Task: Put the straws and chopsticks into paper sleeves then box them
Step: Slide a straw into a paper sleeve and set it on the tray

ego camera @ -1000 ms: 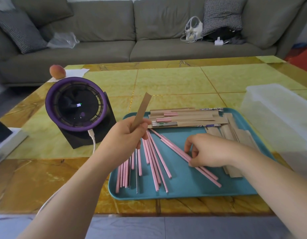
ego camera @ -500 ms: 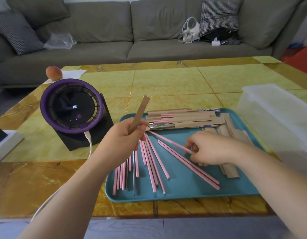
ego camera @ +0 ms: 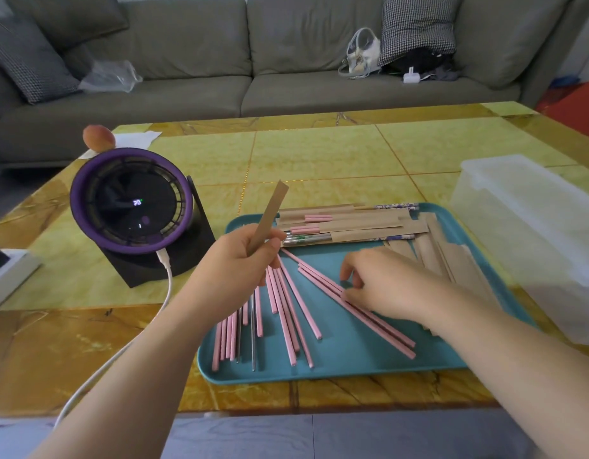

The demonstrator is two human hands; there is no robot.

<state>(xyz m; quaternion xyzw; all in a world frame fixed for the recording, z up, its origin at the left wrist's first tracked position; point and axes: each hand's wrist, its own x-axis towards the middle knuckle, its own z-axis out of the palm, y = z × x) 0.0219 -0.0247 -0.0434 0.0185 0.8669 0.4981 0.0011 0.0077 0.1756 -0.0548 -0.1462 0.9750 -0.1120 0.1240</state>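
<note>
Midway through the job, a person's left hand (ego camera: pixel 240 263) gripped one brown paper sleeve (ego camera: pixel 270 217) between curled fingers and thumb, its free end tilted up and toward the far right above the teal tray (ego camera: pixel 352 369). The right hand (ego camera: pixel 386 286) lay low over the tray, fingers curled and pinching a pair of pink straws (ego camera: pixel 323 279) that ran slantwise across the tray floor. More loose pink straws (ego camera: pixel 286 313) fanned out on the near left of the tray with thin metal straws (ego camera: pixel 253 326) among them; the left hand hid their far ends. Filled sleeves (ego camera: pixel 352 223) were stacked along the tray's far edge, patterned chopsticks (ego camera: pixel 395 205) poking out to the right. Empty sleeves (ego camera: pixel 452 256) lay on the tray's right side, partly covered by the right hand and forearm. A clear plastic box (ego camera: pixel 535 233) stood just right of the tray on the yellow table (ego camera: pixel 319 160). To the left stood a purple fan (ego camera: pixel 131 207) with a white cable (ego camera: pixel 121 356), a peach (ego camera: pixel 98 136) beyond it. A grey sofa (ego camera: pixel 187 77) with a handbag (ego camera: pixel 362 53) filled the far side.
</note>
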